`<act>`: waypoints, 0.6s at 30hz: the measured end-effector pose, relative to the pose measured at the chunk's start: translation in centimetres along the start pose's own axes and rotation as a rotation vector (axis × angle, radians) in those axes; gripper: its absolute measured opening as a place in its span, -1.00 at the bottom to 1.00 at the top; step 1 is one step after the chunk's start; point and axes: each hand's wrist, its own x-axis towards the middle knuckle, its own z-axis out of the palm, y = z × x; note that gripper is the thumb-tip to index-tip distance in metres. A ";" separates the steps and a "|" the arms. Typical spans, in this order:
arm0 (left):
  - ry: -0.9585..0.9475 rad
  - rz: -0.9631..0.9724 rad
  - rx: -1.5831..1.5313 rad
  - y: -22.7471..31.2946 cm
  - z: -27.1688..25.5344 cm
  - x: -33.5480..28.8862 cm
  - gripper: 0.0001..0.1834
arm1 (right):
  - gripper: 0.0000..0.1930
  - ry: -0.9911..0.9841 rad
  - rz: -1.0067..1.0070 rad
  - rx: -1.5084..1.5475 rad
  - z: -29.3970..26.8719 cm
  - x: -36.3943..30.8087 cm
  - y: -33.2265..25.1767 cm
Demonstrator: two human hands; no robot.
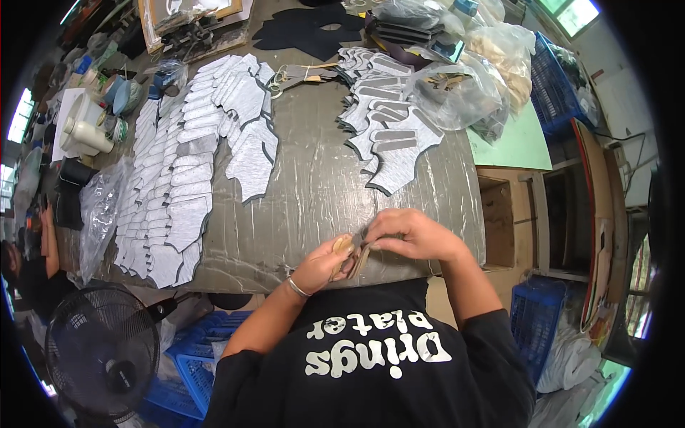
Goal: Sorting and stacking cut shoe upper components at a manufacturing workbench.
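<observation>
Near the table's front edge, my left hand [319, 266] is closed around a small bundle of thin tan-grey strips [362, 261], with the thumb on top. My right hand [408, 234] pinches at the upper end of the same bundle, where a darker strip end shows between the fingers. Beyond the right hand lies an overlapping row of grey cut fabric pieces [397, 168] with dark edges; dark grey strips lie on several of them. More grey fabric pieces [187, 207] overlap in long rows to the left, without such strips.
Farther back are a tied bundle of strips [308, 73], black cut pieces [314, 32] and clear plastic bags [453, 93]. A white bottle [89, 135] stands at the left. A fan [103, 349] and blue crates [196, 374] are below the left edge; another person's arm [50, 242] shows far left.
</observation>
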 end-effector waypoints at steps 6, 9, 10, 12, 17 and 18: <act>0.060 0.061 0.154 0.8 1.3 0.1 -0.63 | -0.83 0.081 -0.009 -0.083 1.5 0.1 0.2; -0.014 0.053 0.241 1.5 2.0 -0.3 -0.63 | -0.80 0.121 0.048 -0.049 2.0 -0.2 -0.8; -0.014 0.051 0.240 1.4 2.0 -0.2 -0.63 | -0.80 0.136 0.073 -0.033 2.0 -0.2 -0.9; 0.005 0.078 0.280 1.2 2.0 -0.1 -0.63 | -0.80 0.102 0.056 -0.023 1.9 -0.2 -0.4; 0.140 0.226 0.388 -1.1 -0.7 1.0 -0.67 | -0.81 0.070 0.038 -0.026 1.9 0.0 -1.0; 0.140 0.227 0.388 -0.9 -0.8 1.0 -0.67 | -0.82 0.009 0.078 0.047 1.9 0.0 -1.2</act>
